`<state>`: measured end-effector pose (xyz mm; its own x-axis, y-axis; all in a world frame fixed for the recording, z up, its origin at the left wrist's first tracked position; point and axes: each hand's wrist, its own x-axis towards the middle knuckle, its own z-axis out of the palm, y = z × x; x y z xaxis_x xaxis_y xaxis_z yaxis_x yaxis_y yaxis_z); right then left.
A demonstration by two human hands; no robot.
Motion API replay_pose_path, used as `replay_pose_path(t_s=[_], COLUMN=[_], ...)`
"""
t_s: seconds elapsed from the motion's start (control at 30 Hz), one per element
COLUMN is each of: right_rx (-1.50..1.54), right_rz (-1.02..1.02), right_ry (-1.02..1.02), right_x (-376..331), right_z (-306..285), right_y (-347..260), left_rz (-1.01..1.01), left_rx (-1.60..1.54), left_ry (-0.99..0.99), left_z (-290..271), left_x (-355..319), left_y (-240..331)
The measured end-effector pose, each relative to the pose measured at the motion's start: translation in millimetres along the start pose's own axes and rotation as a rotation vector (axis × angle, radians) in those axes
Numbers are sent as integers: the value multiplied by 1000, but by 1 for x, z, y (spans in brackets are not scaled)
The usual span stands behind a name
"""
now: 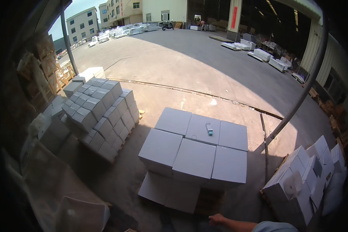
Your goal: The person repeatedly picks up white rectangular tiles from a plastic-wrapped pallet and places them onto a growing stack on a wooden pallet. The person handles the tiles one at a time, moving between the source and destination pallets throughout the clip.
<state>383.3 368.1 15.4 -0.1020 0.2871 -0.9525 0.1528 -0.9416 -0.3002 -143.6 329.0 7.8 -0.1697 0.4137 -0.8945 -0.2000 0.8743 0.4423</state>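
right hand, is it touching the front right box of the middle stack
Apart: head view shows a dark gap between the right hand and front right box.

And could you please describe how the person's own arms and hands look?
The right hand shows no glove, and the forearm is bare. A pale blue-grey sleeve ends well above the wrist; no marking is visible on it. The left arm and hand are out of view.

right hand [217,219]: near white boxes [195,156] | top layer: 6 | atop: small teal item [210,132] | left side: stacked cartons [93,105]
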Motion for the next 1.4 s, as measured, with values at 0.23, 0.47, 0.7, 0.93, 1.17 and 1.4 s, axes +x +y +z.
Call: replay_pose_path(t_s=[0.23,0.47,0.7,0.93,1.17,1.4], right_rx=[-663,-1387,-823,-1156,-1294,-529], right_rz=[-145,-488,-390,-750,-544,-347], right_ry=[57,184,161,51,101,-125], right_x=[20,0,13,-21,-5,-77], right_z=[-110,-138,-71,15,90,113], right_y=[44,30,-5,5,43,24], left_rz=[25,85,115,97,80,-98], left_rx=[-70,-88,-125,-275,-591,-678], left_ry=[33,54,60,114,301,411], left_z=[83,116,105,67,15,-18], left_x=[-71,-103,-122,-154,-201,-205], left_y=[-22,-26,-55,-145,-333,-368])
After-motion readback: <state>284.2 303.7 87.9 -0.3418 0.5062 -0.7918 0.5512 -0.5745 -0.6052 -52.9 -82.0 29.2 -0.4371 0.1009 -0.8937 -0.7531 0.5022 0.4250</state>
